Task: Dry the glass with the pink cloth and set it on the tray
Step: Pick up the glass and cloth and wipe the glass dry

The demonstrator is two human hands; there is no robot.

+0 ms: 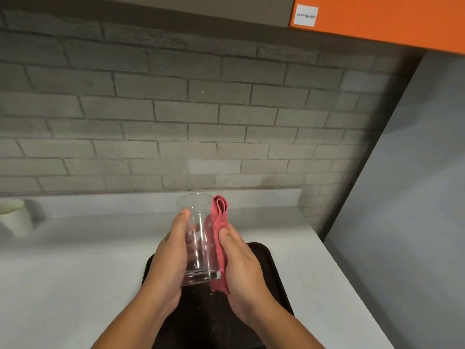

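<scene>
Up front in the head view, both bare forearms reach forward from the bottom edge and meet around a clear glass [198, 238] held in the air above a dark tray [261, 258]. The left hand [171, 258] wraps the glass from its left side, fingers curled round the back wall and showing through it, the thumb laid up the near wall with its tip just under the rim. That hand is closed firmly on the glass. The right hand [241, 270] presses a folded pink cloth [220, 238] flat against the right wall of the glass, thumb on the cloth's near face, palm and fingers behind it; it is closed on the cloth.

The glass is a straight-sided tumbler with a thick, heavy base, tilted slightly with its mouth away from the person. The cloth looks soft and finely ribbed, doubled into a loop that stands above the thumb beside the rim, its lower end hanging past the base. Beneath the grip the tray is matt, round-cornered, flecked with what may be water drops, though the blur makes that uncertain. It rests on a smooth pale counter [75, 260] backed by rough grey brick [176, 117].
</scene>
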